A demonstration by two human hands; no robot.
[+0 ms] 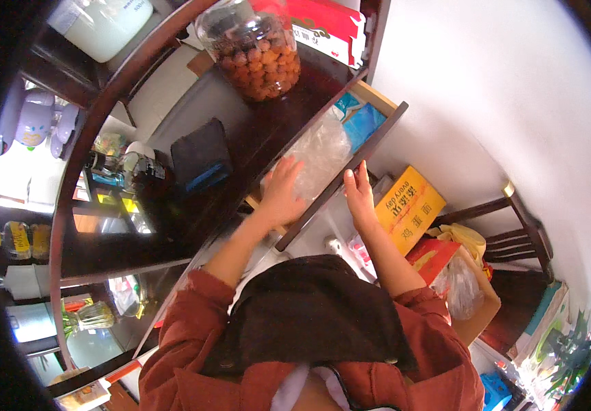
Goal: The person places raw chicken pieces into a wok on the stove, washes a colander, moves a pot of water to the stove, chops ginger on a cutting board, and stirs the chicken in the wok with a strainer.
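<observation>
A wooden drawer (pixel 344 172) is pulled out of a dark wood cabinet. Clear plastic bags (pixel 324 149) lie in it, with blue packets (pixel 363 126) at its far end. My left hand (pixel 282 195) is over the drawer's near end, against or just above the plastic bags, fingers spread; it appears to hold nothing. At the outer side of the drawer front is my right hand (pixel 359 198), thumb and fingers apart, its fingertips close to the front's edge. Whether it touches the wood is unclear.
On the cabinet top stand a large glass jar of round reddish fruit (pixel 262 64), a red and white box (pixel 329 31) and a dark pouch (pixel 201 154). A yellow carton (pixel 411 210), an open box holding plastic bags (pixel 460 287) and a wooden chair (pixel 514 246) are at the right.
</observation>
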